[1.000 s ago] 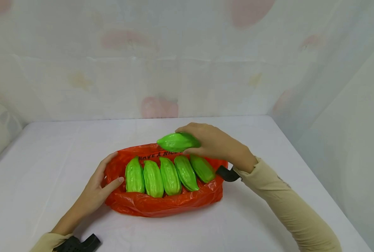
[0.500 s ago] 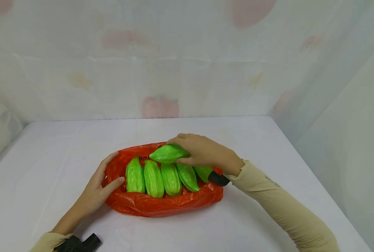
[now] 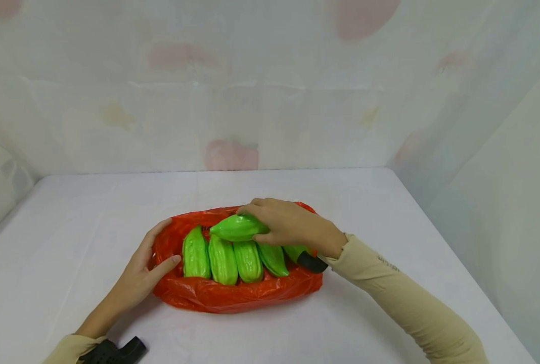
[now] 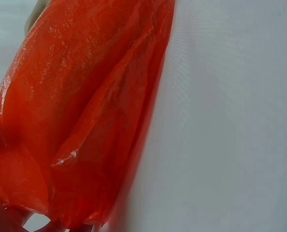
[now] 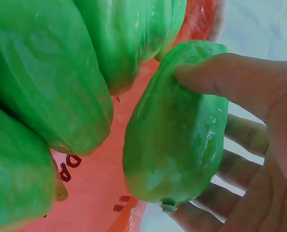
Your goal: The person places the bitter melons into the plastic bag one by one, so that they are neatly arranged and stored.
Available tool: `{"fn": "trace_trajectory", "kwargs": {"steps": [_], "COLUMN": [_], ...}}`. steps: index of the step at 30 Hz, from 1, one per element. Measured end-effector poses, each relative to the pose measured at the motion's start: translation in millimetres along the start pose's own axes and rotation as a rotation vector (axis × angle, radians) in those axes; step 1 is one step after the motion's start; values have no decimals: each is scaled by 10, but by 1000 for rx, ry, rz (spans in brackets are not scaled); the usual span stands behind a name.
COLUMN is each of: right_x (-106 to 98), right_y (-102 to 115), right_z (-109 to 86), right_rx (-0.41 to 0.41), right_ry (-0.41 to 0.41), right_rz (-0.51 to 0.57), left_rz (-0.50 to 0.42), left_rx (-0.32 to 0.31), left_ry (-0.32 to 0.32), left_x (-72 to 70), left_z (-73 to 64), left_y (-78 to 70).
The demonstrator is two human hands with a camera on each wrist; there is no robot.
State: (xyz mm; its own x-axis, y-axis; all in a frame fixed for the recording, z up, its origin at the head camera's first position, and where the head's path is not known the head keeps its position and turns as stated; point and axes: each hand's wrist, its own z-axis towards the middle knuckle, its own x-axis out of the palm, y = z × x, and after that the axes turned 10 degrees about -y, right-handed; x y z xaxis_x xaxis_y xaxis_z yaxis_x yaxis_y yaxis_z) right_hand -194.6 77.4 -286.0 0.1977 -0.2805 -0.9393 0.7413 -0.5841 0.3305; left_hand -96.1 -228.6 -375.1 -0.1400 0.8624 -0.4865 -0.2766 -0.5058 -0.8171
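A red plastic bag (image 3: 233, 298) with dark printed lettering lies spread on the table, its mouth facing up. Inside, several ridged green papayas (image 3: 223, 260) lie side by side in a row. My right hand (image 3: 293, 225) holds one more green papaya (image 5: 177, 130) crosswise over the far ends of that row, its tip pointing left. The right wrist view shows the thumb on one side of this fruit and the fingers on the other. At the bag's left end my left hand (image 3: 140, 273) grips the rim, thumb over the near side and fingers at the back.
A white cloth covers the table (image 3: 379, 313). Behind it hangs a pale curtain (image 3: 270, 111) with faded pink and yellow prints. Black wrist mounts (image 3: 115, 351) sit at both cuffs, the right one overlapping the bag's right end.
My right hand has moved left, down and nearer with its papaya, which now overlaps the row in the bag. My left hand and the bag have stayed in place.
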Motion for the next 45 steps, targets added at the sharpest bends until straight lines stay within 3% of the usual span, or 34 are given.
{"fn": "trace_trajectory", "kwargs": {"steps": [15,27,38,45], "right_x": [57,101,162,172], "right_y": [54,-72,-147,-172], "right_z": [12,41,86,133], "right_rx": [-7,19,-22,20], "right_ry": [63,-39,-171,-187], "right_rz": [-26,-91,-188,-199], "left_rz": [-23,5,-5,-6], "left_rx": [7,-6,-2,-9], "left_ry": [-4,10,8,13], "left_x": [9,16,31,25], "left_z": [7,27,27,27], "left_y": [-10,43,8,4]}}
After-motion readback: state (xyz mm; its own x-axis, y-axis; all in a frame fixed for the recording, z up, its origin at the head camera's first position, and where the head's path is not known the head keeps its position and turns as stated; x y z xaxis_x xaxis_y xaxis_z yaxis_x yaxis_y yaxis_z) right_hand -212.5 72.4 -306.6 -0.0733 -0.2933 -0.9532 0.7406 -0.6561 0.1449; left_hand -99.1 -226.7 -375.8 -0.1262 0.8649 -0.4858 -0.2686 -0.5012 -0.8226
